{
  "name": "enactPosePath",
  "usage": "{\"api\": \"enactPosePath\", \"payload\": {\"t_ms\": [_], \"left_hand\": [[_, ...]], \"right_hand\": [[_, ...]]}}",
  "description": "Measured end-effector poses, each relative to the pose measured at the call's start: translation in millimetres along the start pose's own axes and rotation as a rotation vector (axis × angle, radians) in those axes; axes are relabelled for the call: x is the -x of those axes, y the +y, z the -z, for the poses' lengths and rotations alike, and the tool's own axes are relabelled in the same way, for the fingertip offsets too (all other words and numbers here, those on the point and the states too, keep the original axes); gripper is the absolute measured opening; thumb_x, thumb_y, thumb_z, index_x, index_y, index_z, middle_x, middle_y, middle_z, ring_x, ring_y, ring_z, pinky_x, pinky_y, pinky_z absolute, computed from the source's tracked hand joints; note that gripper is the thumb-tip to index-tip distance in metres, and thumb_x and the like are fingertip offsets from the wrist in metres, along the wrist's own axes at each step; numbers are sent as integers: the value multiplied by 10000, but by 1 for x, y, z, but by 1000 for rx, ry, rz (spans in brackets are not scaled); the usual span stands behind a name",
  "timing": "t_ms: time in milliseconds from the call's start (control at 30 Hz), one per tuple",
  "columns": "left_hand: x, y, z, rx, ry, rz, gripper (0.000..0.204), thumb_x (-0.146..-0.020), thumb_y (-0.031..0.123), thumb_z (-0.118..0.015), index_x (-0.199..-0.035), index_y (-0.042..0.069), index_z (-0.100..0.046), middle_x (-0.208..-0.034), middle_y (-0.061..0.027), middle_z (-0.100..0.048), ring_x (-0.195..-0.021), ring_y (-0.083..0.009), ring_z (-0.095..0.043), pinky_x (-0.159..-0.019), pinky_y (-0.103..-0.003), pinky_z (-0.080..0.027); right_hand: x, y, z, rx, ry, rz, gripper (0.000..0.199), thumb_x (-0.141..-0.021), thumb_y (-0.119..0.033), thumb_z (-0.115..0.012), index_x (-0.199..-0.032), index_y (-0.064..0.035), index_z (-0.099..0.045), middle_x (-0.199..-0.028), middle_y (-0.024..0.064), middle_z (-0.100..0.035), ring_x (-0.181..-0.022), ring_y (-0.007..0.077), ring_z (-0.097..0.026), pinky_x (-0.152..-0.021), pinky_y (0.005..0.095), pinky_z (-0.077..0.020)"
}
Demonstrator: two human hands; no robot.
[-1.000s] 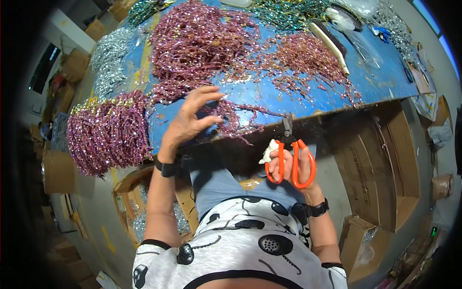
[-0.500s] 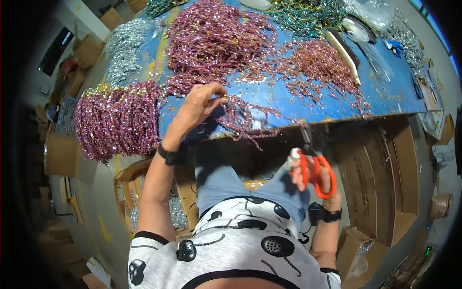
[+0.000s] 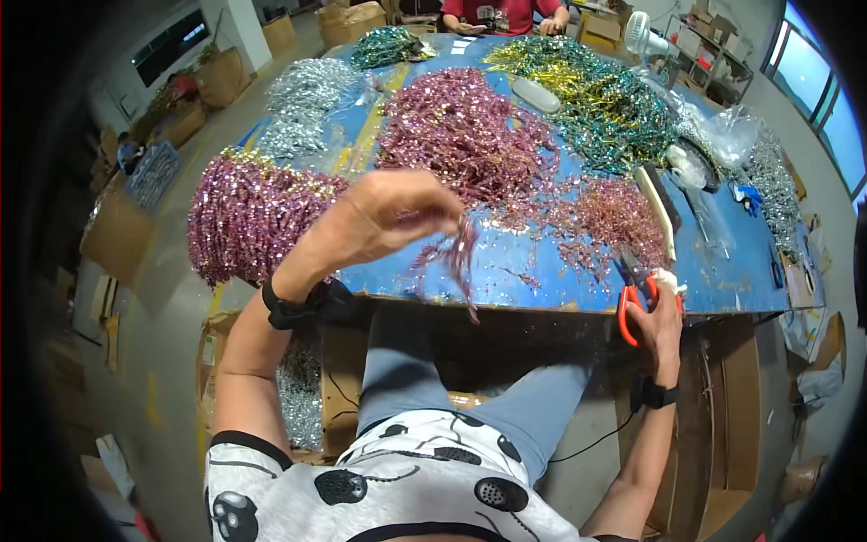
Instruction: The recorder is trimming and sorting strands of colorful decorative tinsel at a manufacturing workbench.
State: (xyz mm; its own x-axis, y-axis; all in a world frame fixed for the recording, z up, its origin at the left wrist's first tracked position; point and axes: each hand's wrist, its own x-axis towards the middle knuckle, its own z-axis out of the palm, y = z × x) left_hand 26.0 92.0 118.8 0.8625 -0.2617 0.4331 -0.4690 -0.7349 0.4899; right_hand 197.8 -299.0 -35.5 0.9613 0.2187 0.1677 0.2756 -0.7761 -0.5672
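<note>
My left hand [image 3: 384, 212] is raised over the front of the blue table, its fingers closed on a small bunch of pink tinsel [image 3: 463, 266] that dangles, blurred, past the table edge. In my right hand [image 3: 664, 321] are scissors with orange handles [image 3: 625, 312], at the front edge further right. Their blades point away from me, toward a heap of short pink tinsel clippings [image 3: 623, 217]. Beyond my left hand lies a big tangled pile of pink tinsel [image 3: 452, 126]. A thick row of pink tinsel loops [image 3: 248, 212] hangs over the table's left corner.
Silver tinsel [image 3: 307, 95] lies at the far left, green and gold tinsel [image 3: 605, 108] at the far right. A long white-edged bar [image 3: 655, 208] stands beside the clippings. A co-worker in red [image 3: 506, 14] sits across the table. Cardboard boxes [image 3: 727, 406] stand below.
The view has tilted up, showing more of the far table and the co-worker. My left hand has lifted the tinsel bunch; my right hand has carried the scissors right and forward to the table edge.
</note>
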Motion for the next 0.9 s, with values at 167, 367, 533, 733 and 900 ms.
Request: {"api": "enactPosePath", "payload": {"t_ms": [167,367,533,733,900], "left_hand": [[1,-23,-24,-77,71,-39,143,-846,111,-696,-973,57,-659,-848,-98,-662,-740,-226,-646,-660,-323,-514],[-13,-12,-39,-67,81,-64,164,-870,216,-678,-898,56,-657,-832,-91,-659,-710,-253,-645,-622,-352,-512],[-10,10,-55,-75,0,-160,149,-862,232,-673,-906,93,-640,-765,-94,-607,-681,-295,-610,-634,-393,-485],[8,-3,-59,160,-61,-50,164,-875,174,-659,-975,44,-651,-825,-122,-637,-748,-293,-634,-657,-370,-492],[62,-23,-64,232,10,191,148,-883,120,-656,-979,14,-696,-858,-96,-686,-772,-194,-659,-693,-304,-507]], "right_hand": [[-31,12,-10,134,148,377,595,-623,-194,-841,-1130,-18,-584,-1050,190,-594,-990,362,-578,-870,421,-467],[-43,-1,2,287,-34,296,645,-645,-245,-841,-1191,-32,-570,-1049,173,-624,-982,341,-599,-866,411,-483],[9,-138,-7,-748,-279,551,632,-743,-239,-784,-1284,-35,-530,-1181,142,-603,-1168,233,-552,-1009,366,-420],[42,-155,-58,-892,-900,341,437,-842,-207,-722,-1212,-40,-560,-874,28,-602,-796,124,-604,-720,282,-504],[49,-116,-37,-681,-1101,109,375,-892,-199,-673,-1216,-51,-557,-771,-9,-571,-610,53,-517,-548,224,-435]]}}
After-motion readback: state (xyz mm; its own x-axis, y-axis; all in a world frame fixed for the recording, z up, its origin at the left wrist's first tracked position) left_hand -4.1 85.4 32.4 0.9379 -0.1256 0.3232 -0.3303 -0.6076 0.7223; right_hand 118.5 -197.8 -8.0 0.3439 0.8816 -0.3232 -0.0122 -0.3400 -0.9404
